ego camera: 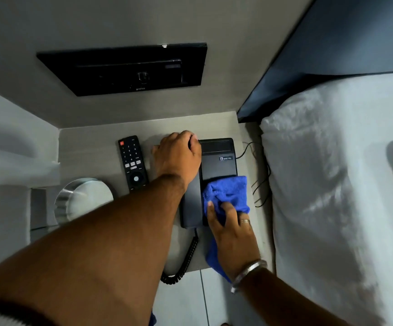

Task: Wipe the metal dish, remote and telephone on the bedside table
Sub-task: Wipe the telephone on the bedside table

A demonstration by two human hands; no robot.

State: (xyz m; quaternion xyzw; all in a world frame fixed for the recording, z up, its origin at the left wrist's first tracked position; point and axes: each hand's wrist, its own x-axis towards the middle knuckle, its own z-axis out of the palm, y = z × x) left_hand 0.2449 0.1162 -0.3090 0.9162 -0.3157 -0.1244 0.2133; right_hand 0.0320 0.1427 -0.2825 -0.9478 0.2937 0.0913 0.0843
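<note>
A black telephone (218,161) sits on the grey bedside table (92,142), its coiled cord (186,260) hanging over the front edge. My left hand (179,156) grips the top of the handset on the phone's left side. My right hand (230,234) presses a blue cloth (228,191) onto the lower part of the phone's face. A black remote (133,162) lies to the left of the phone. The round metal dish (83,200) stands at the table's front left, partly hidden by my left forearm.
A black panel (125,69) is set in the wall above the table. A bed with white bedding (336,184) runs along the right side, and thin black wires (260,182) lie between it and the phone. Tiled floor (190,300) shows below.
</note>
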